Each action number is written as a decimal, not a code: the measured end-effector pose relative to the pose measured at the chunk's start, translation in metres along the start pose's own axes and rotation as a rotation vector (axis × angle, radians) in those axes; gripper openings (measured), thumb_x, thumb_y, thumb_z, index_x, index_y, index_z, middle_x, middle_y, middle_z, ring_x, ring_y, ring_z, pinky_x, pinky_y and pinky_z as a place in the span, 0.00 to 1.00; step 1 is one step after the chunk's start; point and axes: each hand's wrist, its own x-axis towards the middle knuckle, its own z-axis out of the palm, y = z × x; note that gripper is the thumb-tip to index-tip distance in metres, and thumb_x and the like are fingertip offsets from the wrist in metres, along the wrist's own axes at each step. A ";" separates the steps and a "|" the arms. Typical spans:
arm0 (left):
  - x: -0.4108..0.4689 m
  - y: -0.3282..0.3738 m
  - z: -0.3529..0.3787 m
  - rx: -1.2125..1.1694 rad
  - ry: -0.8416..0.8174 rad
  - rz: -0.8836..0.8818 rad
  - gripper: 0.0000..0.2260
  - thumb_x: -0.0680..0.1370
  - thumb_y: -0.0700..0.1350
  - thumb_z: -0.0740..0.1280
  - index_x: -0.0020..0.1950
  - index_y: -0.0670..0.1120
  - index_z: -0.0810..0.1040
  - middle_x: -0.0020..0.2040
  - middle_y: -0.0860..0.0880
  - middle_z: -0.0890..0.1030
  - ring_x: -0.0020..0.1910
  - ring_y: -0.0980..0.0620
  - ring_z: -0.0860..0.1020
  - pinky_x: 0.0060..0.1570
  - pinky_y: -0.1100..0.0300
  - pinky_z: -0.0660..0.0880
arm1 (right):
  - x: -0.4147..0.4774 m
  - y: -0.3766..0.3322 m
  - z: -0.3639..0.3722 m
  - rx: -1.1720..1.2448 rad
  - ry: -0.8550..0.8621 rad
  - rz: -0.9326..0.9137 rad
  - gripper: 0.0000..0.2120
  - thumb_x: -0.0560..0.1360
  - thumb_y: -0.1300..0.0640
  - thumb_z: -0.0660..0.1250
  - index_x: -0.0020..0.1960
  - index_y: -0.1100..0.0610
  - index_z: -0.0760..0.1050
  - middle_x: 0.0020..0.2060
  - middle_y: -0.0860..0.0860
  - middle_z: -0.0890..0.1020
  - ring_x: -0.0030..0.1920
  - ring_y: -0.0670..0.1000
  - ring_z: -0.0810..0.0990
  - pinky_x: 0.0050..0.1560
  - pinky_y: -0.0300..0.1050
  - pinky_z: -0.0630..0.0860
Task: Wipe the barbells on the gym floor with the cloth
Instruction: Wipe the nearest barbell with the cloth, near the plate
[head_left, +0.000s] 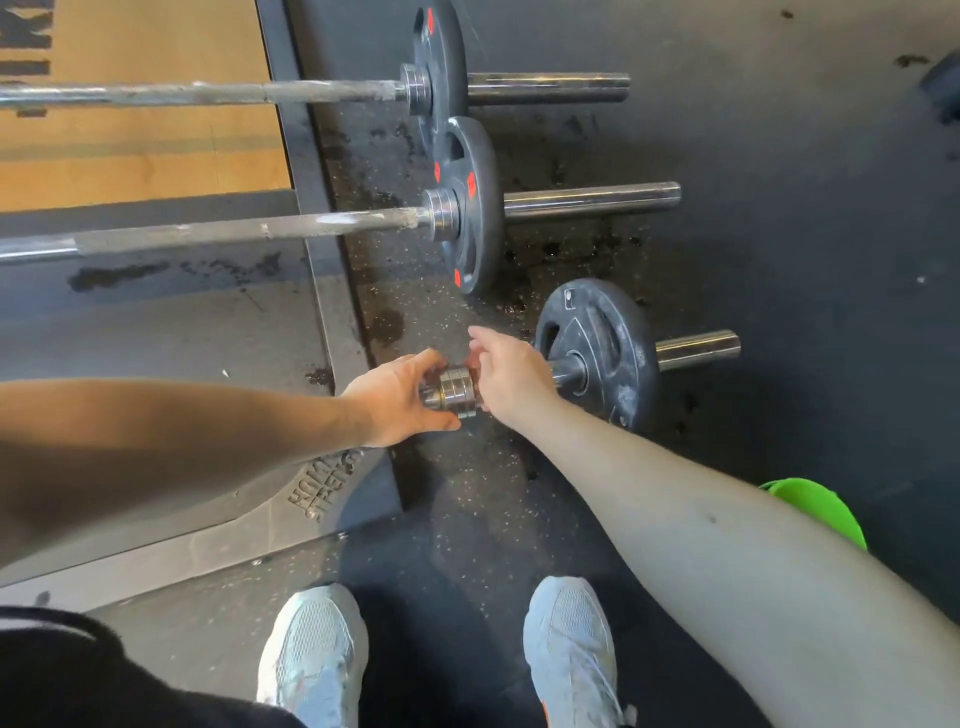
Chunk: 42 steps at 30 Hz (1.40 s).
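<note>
Fingers and thumb of the left hand curl round the ringed steel collar of the nearest barbell, gripping it from the left side. Just beside it, the right hand bends its fingers over the bar between that collar and the black plate, holding it; neither hand carries a cloth. 3 barbells lie side by side on the dark rubber floor: the nearest under the hands, the middle barbell and the far barbell beyond, each with 1 plate on the sleeve and chalky white marks on the shaft. A bright green object shows behind the right forearm, partly hidden, and I cannot tell whether it is the cloth. 2 pale shoes stand at the bottom edge
</note>
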 end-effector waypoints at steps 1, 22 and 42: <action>0.000 0.001 -0.001 0.006 -0.001 -0.001 0.33 0.69 0.63 0.77 0.68 0.57 0.68 0.58 0.54 0.78 0.53 0.51 0.79 0.57 0.50 0.79 | 0.008 -0.006 0.000 -0.018 -0.014 0.027 0.22 0.84 0.61 0.58 0.77 0.51 0.68 0.68 0.49 0.79 0.66 0.54 0.77 0.66 0.53 0.75; 0.002 0.008 -0.008 0.088 -0.029 -0.025 0.33 0.68 0.65 0.76 0.66 0.56 0.69 0.60 0.53 0.77 0.53 0.49 0.79 0.56 0.50 0.78 | -0.089 0.013 0.064 0.534 0.587 0.228 0.13 0.78 0.69 0.69 0.60 0.58 0.82 0.57 0.48 0.72 0.57 0.35 0.73 0.59 0.25 0.68; 0.014 0.001 -0.010 -0.103 -0.079 -0.065 0.28 0.68 0.60 0.78 0.62 0.58 0.69 0.56 0.55 0.81 0.53 0.51 0.81 0.59 0.48 0.79 | -0.041 0.015 0.077 1.621 0.182 0.842 0.13 0.84 0.66 0.60 0.66 0.59 0.75 0.59 0.61 0.83 0.57 0.62 0.85 0.61 0.64 0.80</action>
